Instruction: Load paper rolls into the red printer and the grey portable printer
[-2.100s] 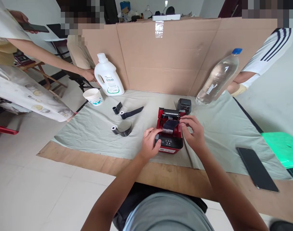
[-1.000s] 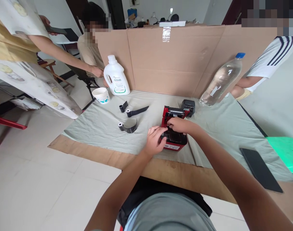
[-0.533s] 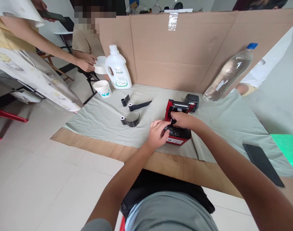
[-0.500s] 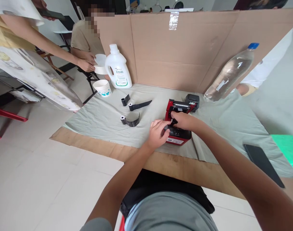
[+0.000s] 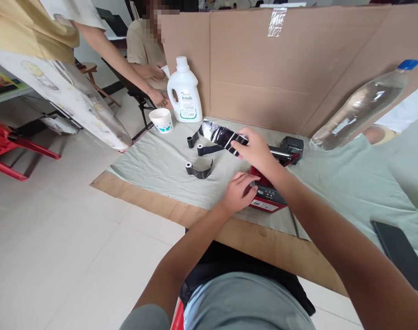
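My right hand (image 5: 255,149) pinches a glossy black paper strip (image 5: 217,134) with pale cross lines. The strip stretches up and left above the table; whether a roll sits inside my fingers is hidden. With fingers and thumb curled, my left hand (image 5: 237,192) grips the near left side of a small red-and-black printer (image 5: 269,195). The printer's lid is up, and my right forearm covers part of it. Left of it on the cloth lie three small black paper rolls: one at the back (image 5: 190,142), one in the middle (image 5: 201,150), one nearer me (image 5: 189,167).
A white jug (image 5: 186,94) and paper cups (image 5: 162,121) stand at the back left. A cardboard screen (image 5: 257,68) closes the far side, with a large clear bottle (image 5: 363,107) leaning on it. A phone (image 5: 399,247) lies right. Another person's hand (image 5: 158,97) is near the cups.
My right hand has come up and left out of the printer with the black strip in it. My left hand stays at the printer. The view has shifted, and the other people's hands have moved.
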Demonstrator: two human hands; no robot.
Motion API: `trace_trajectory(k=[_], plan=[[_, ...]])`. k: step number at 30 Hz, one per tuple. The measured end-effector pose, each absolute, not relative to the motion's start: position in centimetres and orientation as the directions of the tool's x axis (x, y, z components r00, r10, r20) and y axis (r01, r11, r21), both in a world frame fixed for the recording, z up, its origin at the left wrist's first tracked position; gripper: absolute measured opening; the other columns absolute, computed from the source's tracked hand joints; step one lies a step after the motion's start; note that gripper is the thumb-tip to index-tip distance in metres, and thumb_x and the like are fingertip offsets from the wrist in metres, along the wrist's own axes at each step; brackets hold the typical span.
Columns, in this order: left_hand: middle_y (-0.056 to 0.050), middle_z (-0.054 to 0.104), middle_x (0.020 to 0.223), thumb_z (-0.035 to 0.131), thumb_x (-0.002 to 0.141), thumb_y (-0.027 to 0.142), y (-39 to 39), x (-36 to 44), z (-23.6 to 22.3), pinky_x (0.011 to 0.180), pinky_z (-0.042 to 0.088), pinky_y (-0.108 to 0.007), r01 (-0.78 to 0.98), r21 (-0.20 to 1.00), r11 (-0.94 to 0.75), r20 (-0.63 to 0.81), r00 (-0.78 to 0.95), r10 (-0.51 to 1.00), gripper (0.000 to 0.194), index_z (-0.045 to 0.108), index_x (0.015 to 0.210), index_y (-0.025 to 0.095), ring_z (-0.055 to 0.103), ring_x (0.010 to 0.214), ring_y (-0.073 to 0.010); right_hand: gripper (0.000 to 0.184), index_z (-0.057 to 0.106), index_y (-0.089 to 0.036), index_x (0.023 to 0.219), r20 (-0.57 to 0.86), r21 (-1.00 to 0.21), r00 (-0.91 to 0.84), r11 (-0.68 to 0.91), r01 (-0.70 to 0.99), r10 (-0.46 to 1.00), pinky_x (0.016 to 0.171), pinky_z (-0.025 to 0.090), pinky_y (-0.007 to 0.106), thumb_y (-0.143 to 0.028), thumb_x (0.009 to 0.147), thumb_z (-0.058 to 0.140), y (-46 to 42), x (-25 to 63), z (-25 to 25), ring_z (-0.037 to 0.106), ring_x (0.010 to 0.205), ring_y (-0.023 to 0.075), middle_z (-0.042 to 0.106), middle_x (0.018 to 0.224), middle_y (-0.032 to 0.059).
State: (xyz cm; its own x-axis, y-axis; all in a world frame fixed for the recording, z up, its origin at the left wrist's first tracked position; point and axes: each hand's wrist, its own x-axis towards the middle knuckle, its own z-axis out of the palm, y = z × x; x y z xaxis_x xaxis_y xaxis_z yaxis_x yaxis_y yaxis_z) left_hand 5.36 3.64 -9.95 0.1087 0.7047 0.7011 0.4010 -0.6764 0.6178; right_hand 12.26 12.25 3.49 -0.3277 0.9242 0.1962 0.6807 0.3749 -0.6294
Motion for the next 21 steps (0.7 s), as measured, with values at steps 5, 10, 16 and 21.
trace_trajectory(k=[5,10,16,21], plan=[[-0.008,0.073,0.096,0.051,0.094,0.021,4.1,5.5,-10.7,0.091,0.054,-0.042,0.45,0.611,-0.652,0.678,0.127,0.724,0.016,0.066,0.096,0.02,0.063,0.103,-0.0264,0.027,0.062,-0.019,0.123,0.057,-0.278,-0.506,0.501,0.82,0.861,0.085,0.048,0.032,-0.024,0.099,0.05,14.9,7.3,0.4,0.067,0.105,0.0265,0.072,0.116,0.0132],[-0.007,0.071,0.082,0.055,0.09,0.02,4.5,5.7,-11.8,0.085,0.054,-0.043,0.498,0.62,-0.606,0.647,0.113,0.754,0.012,0.063,0.081,0.02,0.065,0.092,-0.0263,0.03,0.064,-0.016,0.124,-0.117,-0.166,-0.536,0.515,0.841,0.836,0.08,0.05,0.033,-0.02,0.098,0.052,16.2,4.4,-1.1,0.068,0.104,0.0295,0.07,0.119,0.0184],[-0.004,0.065,0.066,0.057,0.089,0.024,4.7,5.8,-12.1,0.078,0.055,-0.04,0.474,0.645,-0.599,0.668,0.029,0.743,0.024,0.059,0.066,0.021,0.062,0.081,-0.0239,0.028,0.068,-0.015,0.12,-0.21,-0.13,-0.54,0.524,0.842,0.815,0.079,0.051,0.031,-0.028,0.095,0.062,16.7,4.2,-2.7,0.07,0.102,0.0284,0.071,0.118,0.0181],[-0.004,0.069,0.074,0.053,0.089,0.019,4.4,5.8,-11.0,0.084,0.054,-0.039,0.436,0.629,-0.643,0.697,0.049,0.715,0.017,0.066,0.078,0.021,0.061,0.093,-0.0246,0.046,0.058,-0.014,0.134,-0.046,-0.123,-0.528,0.52,0.845,0.848,0.088,0.05,0.038,-0.042,0.098,0.055,17.7,3.9,-1.6,0.064,0.113,0.0326,0.066,0.128,0.0203]])
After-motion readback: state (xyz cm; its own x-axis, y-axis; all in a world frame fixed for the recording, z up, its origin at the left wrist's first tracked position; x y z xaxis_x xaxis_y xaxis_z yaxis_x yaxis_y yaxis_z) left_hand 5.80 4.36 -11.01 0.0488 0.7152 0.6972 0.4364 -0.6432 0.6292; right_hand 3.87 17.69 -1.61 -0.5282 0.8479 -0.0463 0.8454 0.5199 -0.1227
